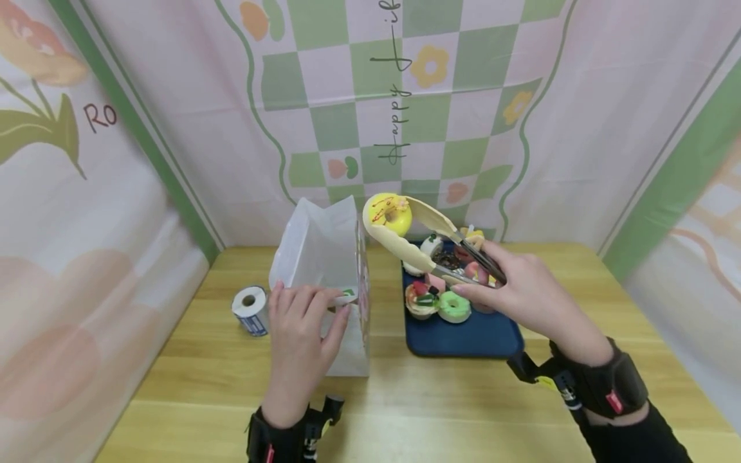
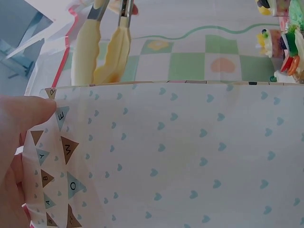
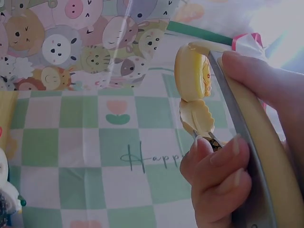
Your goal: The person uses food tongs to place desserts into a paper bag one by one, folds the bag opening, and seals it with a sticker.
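In the head view my right hand (image 1: 532,292) grips a pair of tongs (image 1: 395,243) with cream scalloped ends and metal arms. A yellow ring donut (image 1: 377,209) with brown drizzle sits pinched between those ends, raised beside the upper rim of a white paper bag (image 1: 350,344). My left hand (image 1: 301,321) pinches the near edge of the bag's mouth, which stands open. Seen from the left wrist, the bag's heart-printed side (image 2: 142,156) fills most of the view, the thumb on its edge. In the right wrist view, cartoon animals (image 3: 57,47) cover another side.
Right of the bag lies a dark blue tray (image 1: 457,342) with several toy pastries, among them a green donut (image 1: 454,308) and a fruit tart (image 1: 419,302). A roll of labels (image 1: 251,315) stands left of the bag. Printed cloth (image 1: 226,128) surrounds the wooden table (image 1: 417,411).
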The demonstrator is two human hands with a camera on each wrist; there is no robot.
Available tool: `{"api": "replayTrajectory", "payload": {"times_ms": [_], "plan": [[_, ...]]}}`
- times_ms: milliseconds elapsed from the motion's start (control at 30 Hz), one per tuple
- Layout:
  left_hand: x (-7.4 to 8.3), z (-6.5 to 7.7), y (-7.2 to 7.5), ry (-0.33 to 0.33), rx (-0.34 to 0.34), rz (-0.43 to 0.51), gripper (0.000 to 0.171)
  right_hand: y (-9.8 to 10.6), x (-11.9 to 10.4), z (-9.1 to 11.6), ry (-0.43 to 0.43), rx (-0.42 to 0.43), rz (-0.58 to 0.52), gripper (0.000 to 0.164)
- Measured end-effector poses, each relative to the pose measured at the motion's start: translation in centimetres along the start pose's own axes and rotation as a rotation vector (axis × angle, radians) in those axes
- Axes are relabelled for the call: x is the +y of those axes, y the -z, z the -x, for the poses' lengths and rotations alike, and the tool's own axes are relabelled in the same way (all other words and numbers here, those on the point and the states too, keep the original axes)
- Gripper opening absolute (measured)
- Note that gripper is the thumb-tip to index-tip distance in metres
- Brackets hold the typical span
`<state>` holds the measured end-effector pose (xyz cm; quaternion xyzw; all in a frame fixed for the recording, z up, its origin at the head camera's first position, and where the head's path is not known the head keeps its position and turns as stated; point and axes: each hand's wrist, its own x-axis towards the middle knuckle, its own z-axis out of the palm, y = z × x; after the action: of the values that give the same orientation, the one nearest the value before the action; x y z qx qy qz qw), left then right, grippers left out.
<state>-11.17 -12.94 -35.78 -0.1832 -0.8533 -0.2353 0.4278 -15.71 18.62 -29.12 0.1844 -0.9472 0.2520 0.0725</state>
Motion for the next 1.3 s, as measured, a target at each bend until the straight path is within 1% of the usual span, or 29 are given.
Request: {"api": "replayTrajectory", "payload": {"times_ms": [200, 400, 500, 600, 633, 700, 833, 933, 1133, 1300], "plan": [[0.0, 0.0, 0.0, 0.001, -0.002, -0.003, 0.020, 0.1, -1.4, -0.5, 0.015, -0.027, 0.008, 0.045], [0.0, 0.0, 0.1, 0.006, -0.001, 0.007, 0.016, -0.5, -2.4, -1.1, 0.099, 0.016, 0.036, 0.044], [0.0, 0.0, 0.1, 0.004, 0.007, 0.016, 0.012, -0.9, -2.8, -1.2, 0.130, 0.014, 0.033, 0.046], [-0.1, 0.0, 0.0, 0.000, 0.010, 0.014, 0.009, -1.2, -3.4, -1.3, 0.141, 0.005, 0.026, 0.054], [-0.1, 0.0, 0.0, 0.000, 0.011, 0.014, 0.009, -1.3, -3.6, -1.4, 0.146, 0.000, 0.021, 0.053], [-0.1, 0.0, 0.1, 0.000, 0.006, 0.008, 0.008, -1.5, -4.0, -1.5, 0.158, -0.006, 0.011, 0.053], [-0.1, 0.0, 0.2, 0.017, -0.019, 0.004, 0.008, -1.8, -4.7, -1.7, 0.193, -0.011, -0.009, 0.045], [-0.1, 0.0, 0.3, 0.027, -0.034, 0.006, 0.009, -2.0, -5.1, -1.8, 0.215, -0.012, -0.020, 0.043], [-0.2, -0.1, 0.3, 0.007, -0.019, 0.004, 0.009, -2.4, -5.6, -2.1, 0.209, -0.033, -0.024, 0.047], [-0.2, 0.0, 0.4, 0.009, -0.032, 0.004, 0.010, -2.6, -6.0, -2.3, 0.191, -0.049, -0.033, 0.053]]}}
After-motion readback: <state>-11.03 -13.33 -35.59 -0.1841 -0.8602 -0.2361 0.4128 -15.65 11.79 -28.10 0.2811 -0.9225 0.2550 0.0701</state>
